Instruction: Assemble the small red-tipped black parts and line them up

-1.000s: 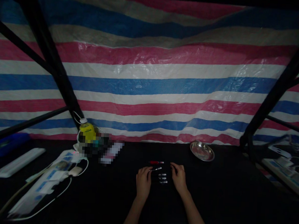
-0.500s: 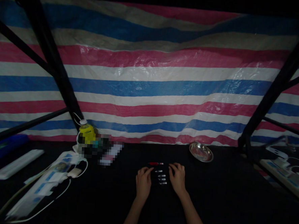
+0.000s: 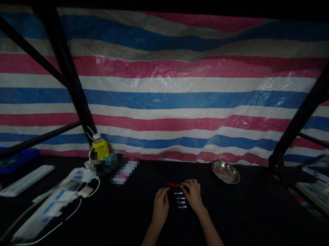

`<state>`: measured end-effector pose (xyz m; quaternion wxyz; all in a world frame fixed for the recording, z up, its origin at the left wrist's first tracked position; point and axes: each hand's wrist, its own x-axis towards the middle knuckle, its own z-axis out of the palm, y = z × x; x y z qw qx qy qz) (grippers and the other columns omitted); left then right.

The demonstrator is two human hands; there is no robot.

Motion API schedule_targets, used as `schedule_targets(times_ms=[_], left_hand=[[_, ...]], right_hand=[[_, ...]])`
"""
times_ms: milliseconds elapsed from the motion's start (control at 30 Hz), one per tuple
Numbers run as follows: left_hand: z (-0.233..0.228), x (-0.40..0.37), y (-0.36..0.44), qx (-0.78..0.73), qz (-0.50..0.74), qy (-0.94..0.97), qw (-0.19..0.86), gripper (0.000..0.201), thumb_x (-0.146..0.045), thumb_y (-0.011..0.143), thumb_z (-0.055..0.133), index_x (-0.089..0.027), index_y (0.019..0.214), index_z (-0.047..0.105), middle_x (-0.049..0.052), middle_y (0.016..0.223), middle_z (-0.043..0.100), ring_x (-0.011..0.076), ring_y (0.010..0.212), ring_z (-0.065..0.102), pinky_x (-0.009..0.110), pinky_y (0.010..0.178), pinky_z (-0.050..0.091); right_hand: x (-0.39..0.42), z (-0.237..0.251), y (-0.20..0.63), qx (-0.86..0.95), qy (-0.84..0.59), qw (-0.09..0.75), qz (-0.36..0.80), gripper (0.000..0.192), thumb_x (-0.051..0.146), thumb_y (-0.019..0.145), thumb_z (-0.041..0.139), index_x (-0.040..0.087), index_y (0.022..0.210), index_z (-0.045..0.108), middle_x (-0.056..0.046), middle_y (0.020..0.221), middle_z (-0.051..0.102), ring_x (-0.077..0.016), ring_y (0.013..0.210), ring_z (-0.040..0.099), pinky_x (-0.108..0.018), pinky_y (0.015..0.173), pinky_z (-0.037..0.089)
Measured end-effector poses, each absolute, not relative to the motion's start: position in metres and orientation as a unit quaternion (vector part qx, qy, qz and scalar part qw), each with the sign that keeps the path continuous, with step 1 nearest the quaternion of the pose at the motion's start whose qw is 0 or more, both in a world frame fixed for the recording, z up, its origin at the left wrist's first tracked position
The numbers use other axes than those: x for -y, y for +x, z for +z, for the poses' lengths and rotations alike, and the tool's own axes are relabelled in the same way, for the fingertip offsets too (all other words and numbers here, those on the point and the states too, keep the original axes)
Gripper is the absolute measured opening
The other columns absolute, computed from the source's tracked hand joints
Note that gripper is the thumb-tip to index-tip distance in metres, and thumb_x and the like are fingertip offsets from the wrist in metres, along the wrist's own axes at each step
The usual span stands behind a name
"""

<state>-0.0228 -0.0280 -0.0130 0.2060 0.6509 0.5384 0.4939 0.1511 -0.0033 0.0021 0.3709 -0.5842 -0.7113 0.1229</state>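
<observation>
On a black tabletop point(image 3: 245, 217) lie several small silver metal pieces point(image 3: 181, 200) in a short column, with a thin red tool point(image 3: 173, 184) just beyond them. My left hand point(image 3: 161, 206) rests flat to the left of the pieces, fingers loosely curled, holding nothing. My right hand point(image 3: 192, 194) lies on the right of the column, its fingertips touching the right end of the red tool. Whether the fingers grip the tool is too dark to tell.
A shiny metal dish point(image 3: 225, 172) sits at the back right. A yellow-capped bottle point(image 3: 99, 148), white power strips and cables point(image 3: 56, 200) lie at the left. Black frame posts point(image 3: 72, 84) stand at both sides, a striped tarp point(image 3: 166, 101) behind.
My left hand let go of a silver piece and drew back slightly. My right hand moved left and forward to the red tool's end. The camera tilted down a little.
</observation>
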Motion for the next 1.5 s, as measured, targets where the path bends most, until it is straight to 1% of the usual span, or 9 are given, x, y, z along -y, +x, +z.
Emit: schedule_targets(times_ms=[100,200,300,433,633,900,1033,1233,1500], left_hand=[[-0.011,0.029,-0.022,-0.54,0.499,0.645,0.209,0.03,-0.021,0.083,0.038,-0.02,0.097,0.064,0.008,0.097,0.063,0.0202,0.093,0.059,0.041,0.087,0.048],[-0.01,0.029,-0.022,-0.548,0.502,0.635,0.213,0.028,-0.025,0.084,0.04,-0.02,0.096,0.064,0.008,0.096,0.063,0.0208,0.093,0.059,0.041,0.087,0.048],[-0.01,0.029,-0.022,-0.553,0.505,0.626,0.219,0.027,-0.027,0.083,0.041,-0.019,0.094,0.064,0.009,0.096,0.063,0.0212,0.094,0.059,0.04,0.086,0.048],[-0.012,0.028,-0.023,-0.563,0.512,0.608,0.226,0.027,-0.028,0.082,0.042,-0.018,0.096,0.063,0.009,0.097,0.063,0.0211,0.089,0.061,0.039,0.079,0.05],[-0.012,0.027,-0.022,-0.568,0.518,0.598,0.227,0.028,-0.031,0.081,0.043,-0.017,0.095,0.063,0.01,0.093,0.064,0.021,0.085,0.062,0.037,0.073,0.051],[-0.005,0.03,-0.022,-0.576,0.532,0.576,0.23,0.033,-0.041,0.083,0.045,-0.017,0.099,0.062,0.009,0.091,0.063,0.0191,0.079,0.061,0.033,0.068,0.051],[-0.004,0.032,-0.022,-0.574,0.543,0.558,0.253,0.04,-0.045,0.083,0.047,-0.017,0.108,0.058,0.008,0.091,0.063,0.0171,0.077,0.061,0.03,0.066,0.051],[0.001,0.034,-0.019,-0.562,0.543,0.559,0.276,0.048,-0.042,0.084,0.049,-0.02,0.126,0.047,0.011,0.11,0.06,0.0167,0.084,0.06,0.031,0.07,0.05],[0.006,0.039,-0.02,-0.531,0.55,0.575,0.291,0.044,-0.042,0.083,0.05,-0.022,0.122,0.051,0.008,0.104,0.065,0.0175,0.088,0.061,0.031,0.075,0.049]], right_hand=[[0.004,0.003,0.155,0.682,-0.571,0.431,0.152,0.018,0.032,0.082,0.054,0.028,0.088,0.069,-0.004,0.089,0.068,-0.0234,0.093,0.053,-0.039,0.083,0.035],[0.002,0.002,0.158,0.591,-0.55,0.552,0.207,0.022,0.041,0.078,0.057,0.024,0.085,0.07,-0.006,0.087,0.069,-0.023,0.088,0.056,-0.039,0.081,0.039],[-0.003,-0.002,0.161,0.444,-0.51,0.656,0.336,0.031,0.047,0.068,0.066,0.02,0.084,0.069,-0.006,0.084,0.069,-0.0209,0.079,0.059,-0.034,0.072,0.045],[-0.008,-0.006,0.165,0.252,-0.415,0.7,0.524,0.034,0.04,0.053,0.078,0.021,0.08,0.068,-0.002,0.075,0.069,-0.0146,0.062,0.059,-0.028,0.057,0.047],[-0.007,-0.005,0.169,0.195,-0.337,0.692,0.608,0.022,0.032,0.058,0.076,0.022,0.076,0.067,-0.002,0.072,0.067,-0.012,0.053,0.056,-0.026,0.051,0.047],[-0.002,0.002,0.164,0.176,-0.348,0.659,0.643,0.03,0.032,0.053,0.08,0.021,0.079,0.069,-0.001,0.069,0.066,-0.0097,0.049,0.053,-0.022,0.044,0.043],[0.002,0.008,0.158,0.232,-0.375,0.642,0.627,0.033,0.034,0.052,0.081,0.019,0.079,0.07,-0.001,0.068,0.065,-0.0079,0.048,0.049,-0.021,0.043,0.038],[0.008,0.012,0.149,0.369,-0.415,0.606,0.569,0.033,0.039,0.058,0.077,0.017,0.083,0.072,0.0,0.066,0.062,-0.0056,0.047,0.039,-0.021,0.044,0.027],[0.009,0.004,0.147,0.464,-0.437,0.523,0.566,0.037,0.044,0.063,0.072,0.016,0.087,0.072,0.003,0.052,0.053,-0.0063,0.046,0.034,-0.022,0.046,0.021]])
